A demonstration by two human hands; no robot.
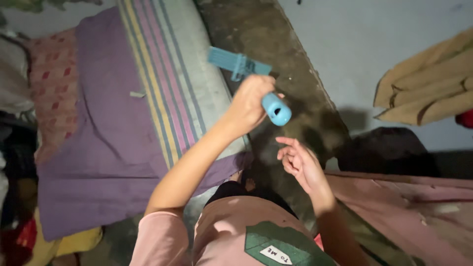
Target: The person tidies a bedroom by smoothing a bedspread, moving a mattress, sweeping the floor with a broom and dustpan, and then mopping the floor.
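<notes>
**Holding a blue brush over the dark floor**

Looking down, you see your left hand (249, 103) raised in front of you, with the fingers wrapped tightly around the round handle of a blue plastic brush (246, 74). The open end of the handle points toward you, just beside your thumb. The flat head of the brush, with a row of thin teeth or bristles, sticks out above your fist and reaches toward the edge of the bed. I cannot tell exactly if it is a comb or a brush.

Your right hand (298, 160) is lower and a little to the right. It holds nothing; the fingers are loosely spread and slightly curled, with the palm turned up toward the brush handle. The two hands are near but not touching.

Under the hands is a dark, stained strip of floor (276, 34). On the left lies a mattress (167, 64) with coloured stripes, partly covered by a purple sheet (98, 148). On the right, a beige cloth (433, 79) hangs against the pale wall (354, 44). You wear a pink shirt (231, 231) with a green patch.
</notes>
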